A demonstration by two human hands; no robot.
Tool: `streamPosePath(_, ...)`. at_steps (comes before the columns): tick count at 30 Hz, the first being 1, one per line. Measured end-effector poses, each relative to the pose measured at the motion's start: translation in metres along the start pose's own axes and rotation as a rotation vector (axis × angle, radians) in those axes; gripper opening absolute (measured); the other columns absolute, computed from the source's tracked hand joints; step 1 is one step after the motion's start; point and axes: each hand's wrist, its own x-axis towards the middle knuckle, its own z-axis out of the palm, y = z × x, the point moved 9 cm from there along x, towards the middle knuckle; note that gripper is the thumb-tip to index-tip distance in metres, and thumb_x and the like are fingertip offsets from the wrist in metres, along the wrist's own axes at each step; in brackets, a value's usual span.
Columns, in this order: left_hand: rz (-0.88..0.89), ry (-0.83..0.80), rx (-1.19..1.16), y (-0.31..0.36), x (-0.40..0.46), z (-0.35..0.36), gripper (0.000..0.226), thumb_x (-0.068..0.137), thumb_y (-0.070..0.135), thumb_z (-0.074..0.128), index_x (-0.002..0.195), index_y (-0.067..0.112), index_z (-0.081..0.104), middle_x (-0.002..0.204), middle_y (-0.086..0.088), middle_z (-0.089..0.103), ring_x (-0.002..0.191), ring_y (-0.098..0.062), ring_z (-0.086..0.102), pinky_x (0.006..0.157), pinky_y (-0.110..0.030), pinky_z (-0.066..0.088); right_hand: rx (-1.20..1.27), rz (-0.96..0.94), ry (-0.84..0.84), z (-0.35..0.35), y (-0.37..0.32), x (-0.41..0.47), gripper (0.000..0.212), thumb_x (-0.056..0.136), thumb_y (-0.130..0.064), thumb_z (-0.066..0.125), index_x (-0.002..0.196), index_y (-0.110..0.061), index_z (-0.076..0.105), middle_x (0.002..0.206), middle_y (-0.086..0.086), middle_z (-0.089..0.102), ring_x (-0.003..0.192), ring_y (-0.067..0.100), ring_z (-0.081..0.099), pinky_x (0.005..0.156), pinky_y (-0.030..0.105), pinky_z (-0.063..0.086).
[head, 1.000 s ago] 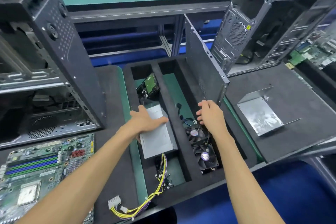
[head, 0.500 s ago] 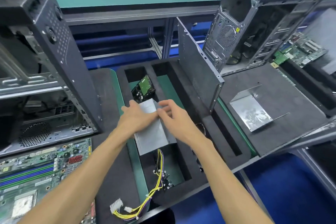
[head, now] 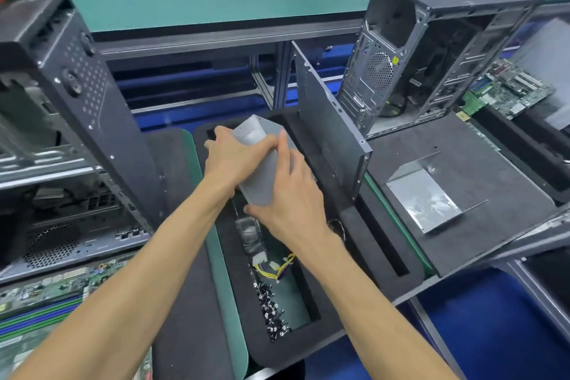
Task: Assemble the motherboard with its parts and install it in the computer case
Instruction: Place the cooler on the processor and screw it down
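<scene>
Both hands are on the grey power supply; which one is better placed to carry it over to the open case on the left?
Probably left: the left hand grips the power supply on the side toward that case.

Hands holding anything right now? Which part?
Yes: the grey power supply. Left hand grips its upper left side; right hand holds its lower end.

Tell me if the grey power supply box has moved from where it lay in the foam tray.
Yes. The power supply box has been lifted out of the foam tray, tilted upward, gripped by both hands.
</scene>
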Motion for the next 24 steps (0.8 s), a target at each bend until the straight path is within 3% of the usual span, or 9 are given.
streamPosePath(5,0.031,0.044,-0.002,0.010,0.008,0.023,0.089,0.049,0.073,0.073,0.117,0.023,0.045,0.114,0.001,0.047,0.093,-0.011,0.052,0.088,-0.046,0.054,-0.079,0.063,0.040,0.004,0.026,0.009,0.151,0.059,-0.060,0.089,0.161,-0.016,-0.013,0.146,0.011,0.038,0.132,0.027,0.047,0.100,0.039,0.045)
streamPosePath(7,0.044,0.072,-0.008,0.013,0.013,0.031,0.087,0.050,0.072,0.075,0.116,0.024,0.044,0.111,0.004,0.044,0.087,-0.001,0.045,0.088,-0.044,0.053,-0.071,0.055,0.059,0.005,0.036,0.014,0.145,0.063,-0.053,0.089,0.162,-0.014,-0.010,0.144,0.011,0.039,0.129,0.027,0.049,0.096,0.037,0.047)
streamPosePath(11,0.067,0.059,-0.027,0.021,0.022,0.049,0.087,0.050,0.074,0.076,0.117,0.027,0.044,0.111,0.005,0.042,0.086,0.000,0.047,0.085,-0.041,0.054,-0.012,0.077,0.100,0.007,0.058,0.027,0.137,0.064,-0.047,0.084,0.162,-0.016,-0.005,0.143,0.008,0.041,0.125,0.026,0.052,0.086,0.034,0.049)
streamPosePath(14,0.131,0.057,-0.101,0.026,0.033,0.055,0.057,0.068,0.064,0.076,0.107,0.030,0.051,0.104,0.007,0.055,0.088,-0.007,0.058,0.080,-0.047,0.058,0.100,0.172,0.080,0.014,0.082,0.037,0.134,0.062,-0.052,0.082,0.161,-0.023,-0.003,0.146,0.007,0.043,0.124,0.029,0.055,0.081,0.040,0.049)
streamPosePath(16,0.124,0.015,-0.177,0.021,0.040,0.061,0.052,0.083,0.053,0.072,0.121,0.025,0.051,0.106,0.004,0.059,0.092,-0.014,0.062,0.077,-0.048,0.061,0.177,0.265,0.033,0.024,0.101,0.043,0.130,0.062,-0.055,0.081,0.159,-0.030,-0.002,0.149,0.006,0.043,0.126,0.031,0.054,0.086,0.044,0.046)
streamPosePath(19,0.078,-0.075,-0.206,0.008,0.047,0.073,0.056,0.094,0.044,0.064,0.141,0.020,0.043,0.109,0.004,0.054,0.094,-0.010,0.060,0.072,-0.036,0.062,0.188,0.324,-0.074,0.043,0.121,0.049,0.125,0.064,-0.054,0.079,0.159,-0.032,0.000,0.149,0.006,0.043,0.125,0.034,0.054,0.090,0.046,0.045)
streamPosePath(24,0.020,-0.160,-0.245,-0.014,0.054,0.088,0.049,0.098,0.032,0.059,0.142,0.017,0.044,0.115,0.003,0.057,0.111,-0.016,0.061,0.087,-0.038,0.059,0.185,0.414,-0.200,0.073,0.145,0.053,0.116,0.061,-0.051,0.078,0.155,-0.026,0.015,0.137,0.007,0.052,0.119,0.035,0.057,0.087,0.043,0.046)
